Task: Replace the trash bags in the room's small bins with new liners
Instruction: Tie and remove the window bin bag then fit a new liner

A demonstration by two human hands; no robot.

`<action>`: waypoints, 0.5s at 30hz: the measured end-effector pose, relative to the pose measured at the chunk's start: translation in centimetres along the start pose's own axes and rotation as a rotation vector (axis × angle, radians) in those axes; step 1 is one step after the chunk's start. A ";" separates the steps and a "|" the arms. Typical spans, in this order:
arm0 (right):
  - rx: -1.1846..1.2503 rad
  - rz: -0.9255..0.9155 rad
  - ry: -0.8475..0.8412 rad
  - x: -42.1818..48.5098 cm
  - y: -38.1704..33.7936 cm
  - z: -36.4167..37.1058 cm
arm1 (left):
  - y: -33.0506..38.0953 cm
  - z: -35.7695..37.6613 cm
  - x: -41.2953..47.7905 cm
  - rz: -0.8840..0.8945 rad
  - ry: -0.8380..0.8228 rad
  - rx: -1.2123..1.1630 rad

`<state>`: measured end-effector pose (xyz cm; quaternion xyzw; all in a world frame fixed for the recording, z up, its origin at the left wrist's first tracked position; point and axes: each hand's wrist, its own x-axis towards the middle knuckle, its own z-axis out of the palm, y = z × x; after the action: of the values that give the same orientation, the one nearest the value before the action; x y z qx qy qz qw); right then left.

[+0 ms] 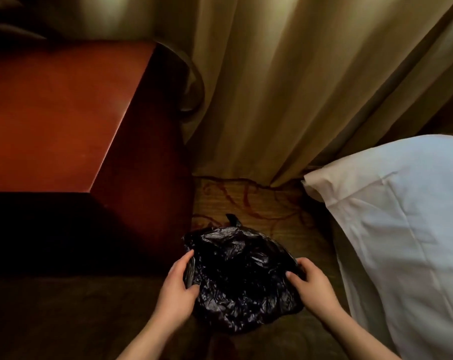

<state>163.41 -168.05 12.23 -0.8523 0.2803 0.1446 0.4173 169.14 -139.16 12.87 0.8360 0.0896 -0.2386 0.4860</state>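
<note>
Gripping a crinkled black trash bag [242, 279] from both sides, the two bare hands sit in the lower middle of the frame. The left hand [177, 284] curls around the bag's left edge, thumb toward the viewer and fingers wrapped over a fold of plastic. The right hand [311, 280] clasps the right edge, its thumb pressed onto the shiny top and the other fingers tucked out of sight behind the plastic. Both forearms run in from the bottom edge.

The bag bulges upward between the hands, and a small black tab [231, 219] sticks up at its far side. Whether a bin sits under the plastic cannot be told; only the bag shows. It rests low over a patterned brown carpet [261, 203] with reddish swirls, in a narrow gap.

Crowding that gap on the left is a reddish wooden table [64, 120], filling the left and upper left of the frame; its dark side panel drops down just beside the bag's left edge. On the right, a white pillow [401, 229] takes up the lower right, its near corner close to the right hand. Across the top and upper right hang tan curtains [298, 87] in long folds, reaching down to the carpet beyond the bag. A darker brown surface [64, 320], dim and hard to read, spreads across the lower left.
</note>
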 end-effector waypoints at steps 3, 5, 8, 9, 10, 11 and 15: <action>-0.040 -0.033 -0.024 0.5 0.7 0.6 | -2.2 0.1 0.4 0.011 -0.035 -0.010; -0.068 -0.201 -0.002 0.3 1.2 0.6 | -3.3 -0.3 0.2 0.036 -0.013 -0.031; -0.162 -0.553 -0.152 1.4 -0.3 0.7 | -3.8 -0.4 0.1 0.128 -0.015 -0.008; -0.244 -0.641 -0.190 2.6 -0.9 1.1 | -3.7 -0.2 0.1 0.158 -0.004 0.012; -0.348 -0.716 -0.208 4.1 -1.5 1.6 | -3.4 -0.2 0.3 0.175 0.012 0.023; -0.461 -0.771 -0.225 5.5 -2.2 2.3 | -3.2 -0.2 0.5 0.181 0.032 0.025; -0.737 -0.889 -0.287 7.9 -1.6 7.0 | -3.0 0.2 -0.2 0.161 0.131 -0.018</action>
<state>170.62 -164.54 5.21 -0.9485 -0.2315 0.1575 0.1482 167.77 -137.78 10.55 0.8498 0.0562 -0.1428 0.5042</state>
